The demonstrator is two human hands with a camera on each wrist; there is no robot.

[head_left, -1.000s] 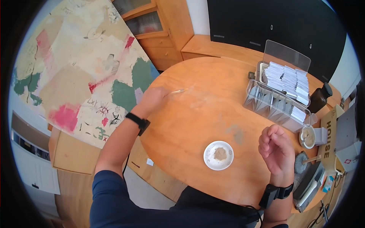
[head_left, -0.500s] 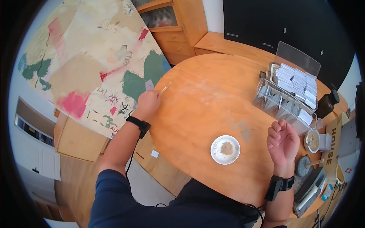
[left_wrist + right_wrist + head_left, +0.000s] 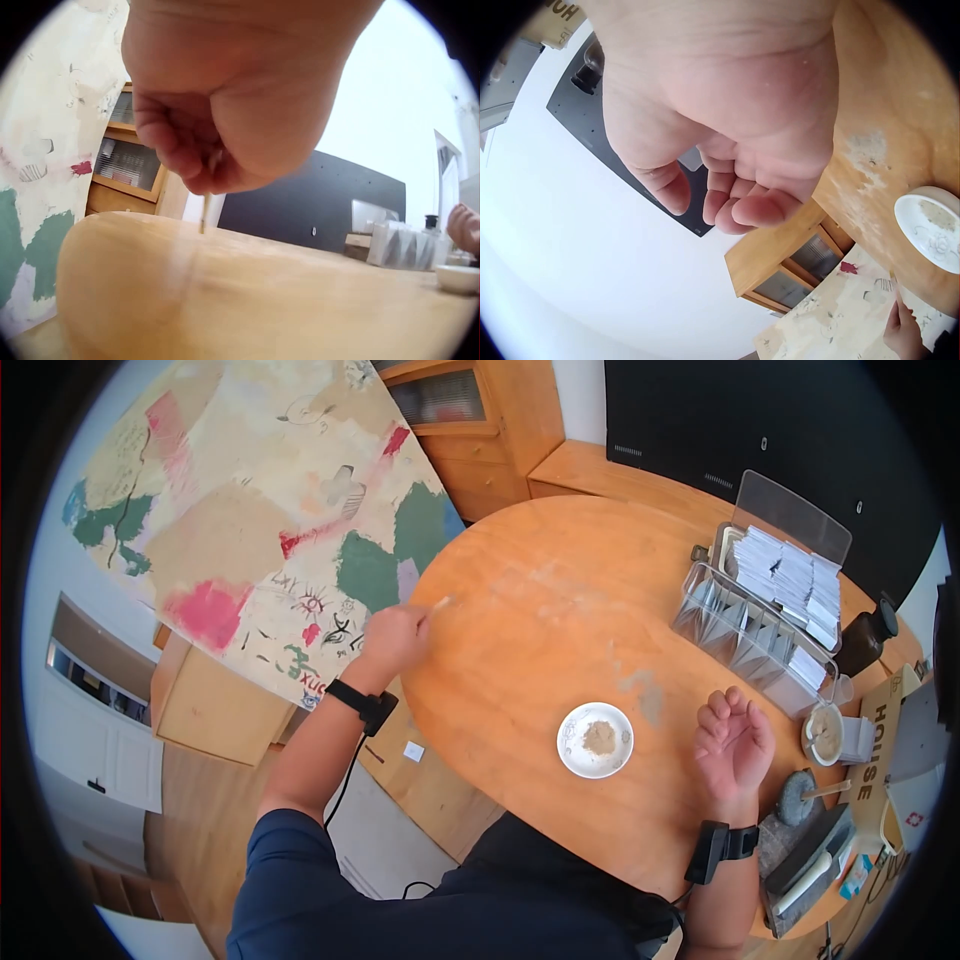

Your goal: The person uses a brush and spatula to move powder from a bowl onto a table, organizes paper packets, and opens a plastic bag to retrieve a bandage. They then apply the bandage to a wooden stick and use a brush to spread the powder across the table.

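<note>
My left hand (image 3: 397, 637) pinches a thin brush-like stick (image 3: 202, 214) between thumb and fingers. It is over the left end of the rounded wooden table (image 3: 510, 690), with the stick's tip pointing down close over the wood in the left wrist view. Pale, whitish marks show on the tabletop around there. My right hand (image 3: 733, 745) hangs palm up with its fingers loosely curled, holding nothing. To its left sits a small white dish (image 3: 595, 741) with a little heap of beige powder (image 3: 599, 737) in it.
At the back right stands a clear plastic box (image 3: 760, 622) packed with white paper packets. Beside it are a dark bottle (image 3: 866, 638), a cup of beige stuff (image 3: 823, 734) and a round grey stone-like piece (image 3: 796, 798). A large painted canvas (image 3: 225, 550) leans beyond the table's left edge.
My left hand has shifted toward the table's left edge with the stick, whose tip now points lower and more blurred. The head view has swung left. My right hand stays loosely curled near the box.
</note>
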